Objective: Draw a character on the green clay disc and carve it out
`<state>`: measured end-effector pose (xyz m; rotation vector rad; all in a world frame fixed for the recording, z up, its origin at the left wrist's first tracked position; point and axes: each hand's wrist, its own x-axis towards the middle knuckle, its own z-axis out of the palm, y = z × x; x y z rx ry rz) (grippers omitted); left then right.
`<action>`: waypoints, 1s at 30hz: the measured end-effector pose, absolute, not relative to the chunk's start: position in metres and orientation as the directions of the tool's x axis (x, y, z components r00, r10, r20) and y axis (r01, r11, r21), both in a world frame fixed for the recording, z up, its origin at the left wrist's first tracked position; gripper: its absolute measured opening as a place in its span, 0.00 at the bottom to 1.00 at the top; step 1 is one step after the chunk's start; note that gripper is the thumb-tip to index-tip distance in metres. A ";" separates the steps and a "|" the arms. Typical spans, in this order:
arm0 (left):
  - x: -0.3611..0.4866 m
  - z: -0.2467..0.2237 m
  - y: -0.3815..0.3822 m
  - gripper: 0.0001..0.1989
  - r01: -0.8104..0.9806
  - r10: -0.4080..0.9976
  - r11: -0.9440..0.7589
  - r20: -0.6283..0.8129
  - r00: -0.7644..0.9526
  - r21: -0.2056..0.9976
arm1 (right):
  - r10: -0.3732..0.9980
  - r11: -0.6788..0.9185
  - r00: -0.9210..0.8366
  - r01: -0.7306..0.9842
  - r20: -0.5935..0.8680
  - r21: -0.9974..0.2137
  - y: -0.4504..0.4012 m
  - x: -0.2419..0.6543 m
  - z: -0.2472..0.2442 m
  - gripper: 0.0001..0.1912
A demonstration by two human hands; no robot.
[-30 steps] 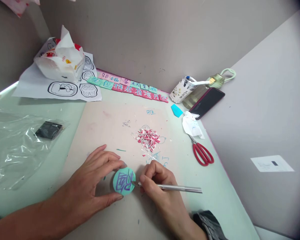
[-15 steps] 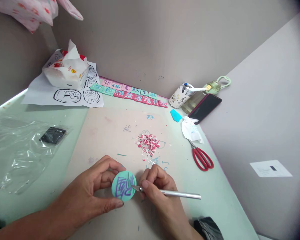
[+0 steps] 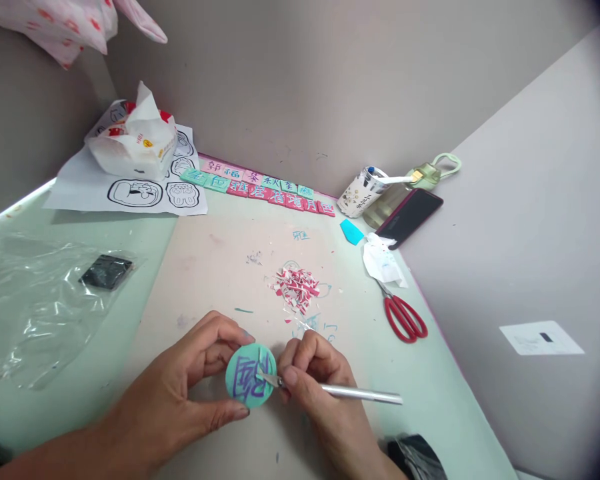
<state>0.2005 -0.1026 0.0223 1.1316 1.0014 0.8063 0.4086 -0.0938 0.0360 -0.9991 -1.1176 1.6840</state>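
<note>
My left hand (image 3: 195, 383) grips a round turquoise disc (image 3: 241, 385) by its edge, thumb below and fingers above. Purple marker strokes form a character on the disc's face. My right hand (image 3: 317, 380) is closed around a silver craft knife (image 3: 363, 394), held like a pen. The blade tip touches the disc's upper right part, where a small sliver of its surface stands up. Beyond the hands lies a pile of red and white shavings (image 3: 298, 288) on the beige mat (image 3: 205, 267).
Carved character tiles (image 3: 260, 190) line the back edge. At the right are red-handled scissors (image 3: 405, 320), a crumpled tissue (image 3: 380, 260), a blue piece (image 3: 351, 231), a phone (image 3: 415, 217) and a patterned cup (image 3: 363, 192). A clear plastic bag (image 3: 35, 320) and tissue pack (image 3: 135, 143) are left.
The disc has shifted slightly right and turned a little in my left hand. The blade tip has moved left across its face, and a sliver has lifted there.
</note>
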 end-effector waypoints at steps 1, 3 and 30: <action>0.201 0.023 -0.104 0.19 -0.014 0.925 0.215 -0.199 0.324 0.977 | 0.936 -0.228 -0.313 -0.201 -0.158 -0.953 -0.094 0.409 0.035 0.18; 0.203 0.022 -0.105 0.19 -0.014 0.946 0.166 -0.155 0.286 0.986 | 0.935 -0.218 -0.319 -0.168 -0.157 -0.961 -0.094 0.411 0.035 0.19; 0.199 0.019 -0.103 0.13 0.298 0.952 -0.115 0.019 0.306 0.948 | 0.927 -0.312 -0.243 -0.078 -0.286 -0.947 -0.088 0.413 0.051 0.11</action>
